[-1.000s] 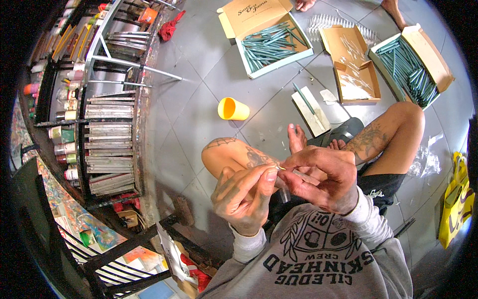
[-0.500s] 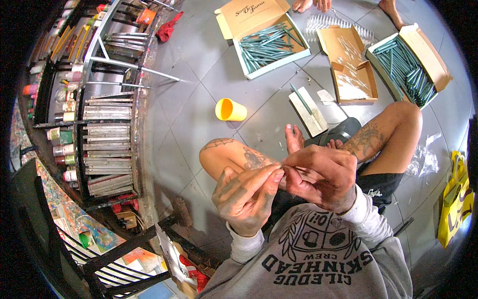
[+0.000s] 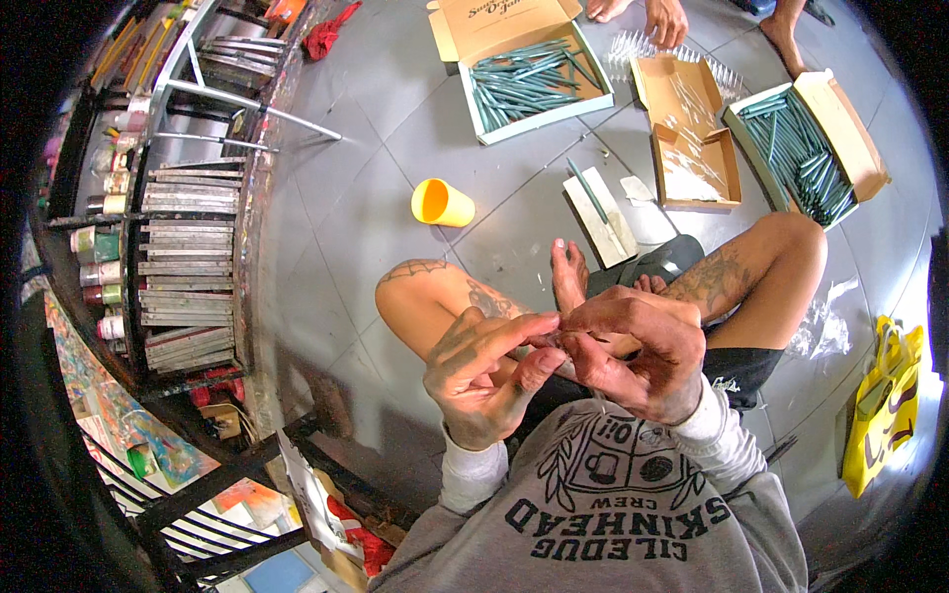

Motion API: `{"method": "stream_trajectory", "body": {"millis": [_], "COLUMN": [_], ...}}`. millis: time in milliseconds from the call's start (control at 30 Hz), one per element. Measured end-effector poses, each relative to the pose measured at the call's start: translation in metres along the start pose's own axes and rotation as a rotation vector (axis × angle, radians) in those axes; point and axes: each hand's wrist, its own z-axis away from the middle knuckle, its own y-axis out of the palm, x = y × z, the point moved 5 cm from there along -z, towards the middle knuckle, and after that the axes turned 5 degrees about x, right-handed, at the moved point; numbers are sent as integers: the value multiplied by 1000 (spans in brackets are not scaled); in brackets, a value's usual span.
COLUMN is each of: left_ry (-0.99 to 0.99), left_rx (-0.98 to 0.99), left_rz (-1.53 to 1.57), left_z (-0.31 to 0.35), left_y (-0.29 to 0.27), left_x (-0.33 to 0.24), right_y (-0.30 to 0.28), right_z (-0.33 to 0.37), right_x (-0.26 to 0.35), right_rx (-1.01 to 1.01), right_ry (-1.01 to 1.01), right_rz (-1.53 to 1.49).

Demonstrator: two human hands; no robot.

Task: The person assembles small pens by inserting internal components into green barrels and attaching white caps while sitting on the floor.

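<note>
Above my lap, both hands meet at the fingertips. My left hand [image 3: 486,376] has its thumb and forefinger closed in a pinch, and my right hand [image 3: 638,351] is curled with its thumb against the forefinger. Between the fingertips there seems to be something small and pale, too tiny to make out. Beyond my feet lies a pale flat block [image 3: 601,219] with a slim dark green stick [image 3: 587,190] on it. Left of that, a yellow cup [image 3: 443,204] rests tipped on the floor, its mouth toward the left.
Two open boxes, the middle box [image 3: 546,124] and the right box [image 3: 845,212], hold many dark green sticks. Between them a brown carton [image 3: 704,202] holds small whitish pieces. Another person's hand [image 3: 666,22] touches clear spiky plastic [image 3: 633,47]. A yellow bag [image 3: 875,425] and shelving [image 3: 193,262] flank me.
My left thumb and forefinger have spread a little apart at the meeting point. The other person's hand has come down nearer the spiky plastic. The whole view has shifted slightly.
</note>
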Motion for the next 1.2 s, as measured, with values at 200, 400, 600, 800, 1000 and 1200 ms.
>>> {"method": "stream_trajectory", "body": {"millis": [200,400,600,800,1000,1200], "left_ry": [-71,-119,-196,-167,-182,-113], "left_rx": [-84,-177,-57,70,73,75], "left_rz": [21,242,195,79,172,226], "left_z": [6,15,18,10,6,7], "left_y": [-6,8,19,21,18,17], "left_x": [4,14,22,15,14,16], "right_y": [7,8,7,12,14,16], "right_z": [-1,-3,1,13,14,8], "right_x": [-1,3,-2,-16,-17,-16], "right_rx": [-84,-170,-296,-476,-456,-464], "right_ry": [-92,-147,-157,-41,-46,-73], "right_rz": [49,180,274,166,150,124]}}
